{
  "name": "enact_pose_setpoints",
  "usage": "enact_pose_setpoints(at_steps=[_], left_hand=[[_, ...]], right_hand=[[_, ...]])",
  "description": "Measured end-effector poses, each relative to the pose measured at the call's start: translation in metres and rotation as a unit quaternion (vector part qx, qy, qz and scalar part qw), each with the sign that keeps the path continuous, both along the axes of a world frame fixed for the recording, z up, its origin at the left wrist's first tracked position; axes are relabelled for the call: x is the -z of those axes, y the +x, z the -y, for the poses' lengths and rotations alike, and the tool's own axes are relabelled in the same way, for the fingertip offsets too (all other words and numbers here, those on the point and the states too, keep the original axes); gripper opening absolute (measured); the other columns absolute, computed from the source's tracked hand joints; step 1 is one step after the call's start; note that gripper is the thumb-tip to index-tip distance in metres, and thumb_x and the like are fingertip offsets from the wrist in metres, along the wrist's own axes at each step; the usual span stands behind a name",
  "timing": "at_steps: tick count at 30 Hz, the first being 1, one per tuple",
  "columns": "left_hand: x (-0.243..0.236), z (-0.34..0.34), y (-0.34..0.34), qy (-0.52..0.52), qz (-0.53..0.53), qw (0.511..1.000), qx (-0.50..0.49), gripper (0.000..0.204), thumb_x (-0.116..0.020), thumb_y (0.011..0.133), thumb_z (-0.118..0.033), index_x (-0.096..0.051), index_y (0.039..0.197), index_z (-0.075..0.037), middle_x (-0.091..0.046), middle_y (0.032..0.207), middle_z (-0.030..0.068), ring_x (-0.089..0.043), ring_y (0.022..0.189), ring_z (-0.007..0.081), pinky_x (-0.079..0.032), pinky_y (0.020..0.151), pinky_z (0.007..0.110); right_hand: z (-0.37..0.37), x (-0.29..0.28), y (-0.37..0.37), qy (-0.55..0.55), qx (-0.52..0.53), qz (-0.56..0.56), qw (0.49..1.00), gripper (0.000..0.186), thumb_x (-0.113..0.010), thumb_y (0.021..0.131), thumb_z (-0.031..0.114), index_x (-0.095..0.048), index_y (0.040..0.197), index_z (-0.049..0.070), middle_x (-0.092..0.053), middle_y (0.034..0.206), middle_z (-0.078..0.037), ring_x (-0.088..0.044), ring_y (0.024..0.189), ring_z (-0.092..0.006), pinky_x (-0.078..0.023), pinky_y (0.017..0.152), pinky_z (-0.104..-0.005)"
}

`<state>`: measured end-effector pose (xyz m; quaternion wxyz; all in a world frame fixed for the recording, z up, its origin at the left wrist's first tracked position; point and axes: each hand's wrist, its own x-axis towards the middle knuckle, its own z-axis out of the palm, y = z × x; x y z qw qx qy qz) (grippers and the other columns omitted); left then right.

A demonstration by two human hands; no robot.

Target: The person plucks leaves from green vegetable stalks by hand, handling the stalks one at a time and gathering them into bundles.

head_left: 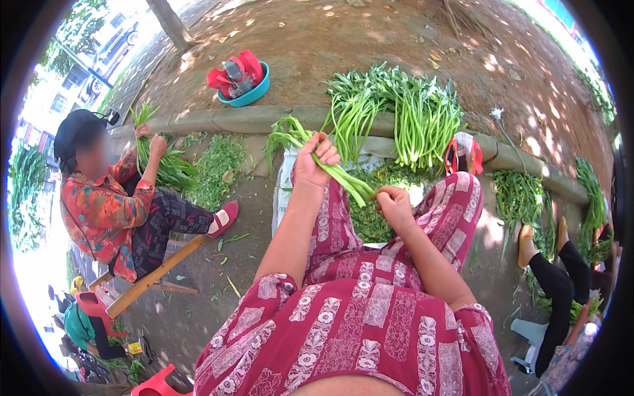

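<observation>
My left hand [317, 160] is closed around a small bunch of leafy green stalks [347, 181]. The leaves point away to the upper left, and the pale cut ends slant toward my right hand [395, 207]. That hand has its fingers pinched together at the lower ends of the stalks; whether it grips a stem or a torn-off bit is too small to tell. Loose green leaves [371, 221] lie between my knees on a pale sheet [282, 198]. Just beyond, long bundles of the same greens [422, 122] rest across the stone curb.
A seated person [102, 191] at left holds greens [168, 165]. A teal basin [254, 94] with red items stands past the curb [264, 119]. More greens [518, 198] and another person's legs [558, 284] are at right. A red stool [162, 383] is at lower left.
</observation>
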<state>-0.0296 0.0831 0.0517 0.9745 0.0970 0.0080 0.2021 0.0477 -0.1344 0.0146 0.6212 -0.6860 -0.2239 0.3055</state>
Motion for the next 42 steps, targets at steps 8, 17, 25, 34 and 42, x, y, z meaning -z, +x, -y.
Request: enact_pose_setpoints(at_steps=[8, 17, 25, 34, 42], left_hand=[[-0.002, -0.019, -0.010, -0.085, 0.051, 0.995, -0.010, 0.024, -0.046, 0.092, -0.021, -0.057, 0.083, -0.001, -0.032, 0.051, -0.0030, -0.032, 0.044, 0.0088, -0.032, 0.042, 0.023], [0.003, -0.014, -0.014, -0.023, 0.074, 0.997, -0.015, 0.024, -0.046, 0.092, -0.022, -0.057, 0.086, -0.002, -0.032, 0.051, -0.0031, -0.032, 0.044, 0.0081, -0.032, 0.043, 0.023], [0.007, -0.002, -0.006, 0.010, 0.061, 0.998, 0.012, 0.025, -0.045, 0.093, -0.026, -0.058, 0.086, -0.006, -0.032, 0.052, -0.0027, -0.034, 0.045, 0.0099, -0.032, 0.045, 0.025], [0.004, 0.002, 0.002, 0.026, 0.040, 0.999, 0.012, 0.022, -0.047, 0.092, -0.025, -0.056, 0.085, -0.006, -0.032, 0.053, -0.0033, -0.033, 0.046, 0.0086, -0.031, 0.046, 0.023], [0.006, -0.004, 0.004, 0.041, 0.025, 0.999, 0.005, 0.020, -0.050, 0.090, -0.026, -0.058, 0.084, -0.009, -0.035, 0.052, -0.0021, -0.035, 0.046, 0.0113, -0.033, 0.047, 0.027]], right_hand=[[0.014, 0.000, 0.029, -0.023, 0.003, -0.129, 0.991, 0.026, -0.055, 0.085, 0.021, -0.060, 0.069, 0.002, -0.054, 0.054, -0.004, -0.044, 0.035, -0.0093, -0.034, 0.031, -0.0216], [0.005, -0.012, 0.014, 0.042, -0.131, -0.119, 0.983, 0.044, -0.057, 0.085, 0.011, -0.044, 0.127, 0.006, -0.056, 0.090, -0.002, -0.055, 0.068, -0.0092, -0.047, 0.052, -0.0219], [0.002, -0.018, 0.001, 0.036, -0.159, -0.131, 0.978, 0.013, -0.056, 0.086, 0.012, -0.060, 0.087, 0.000, -0.058, 0.066, -0.002, -0.053, 0.055, -0.0080, -0.045, 0.052, -0.0218], [0.009, -0.014, 0.008, 0.044, -0.157, -0.143, 0.976, 0.018, -0.055, 0.087, 0.015, -0.062, 0.091, -0.001, -0.058, 0.065, -0.003, -0.053, 0.050, -0.0088, -0.046, 0.048, -0.0221], [0.010, -0.006, 0.013, -0.068, -0.187, -0.070, 0.977, 0.021, -0.061, 0.083, 0.021, -0.057, 0.078, 0.002, -0.056, 0.063, -0.003, -0.051, 0.050, -0.0100, -0.041, 0.043, -0.0226]])
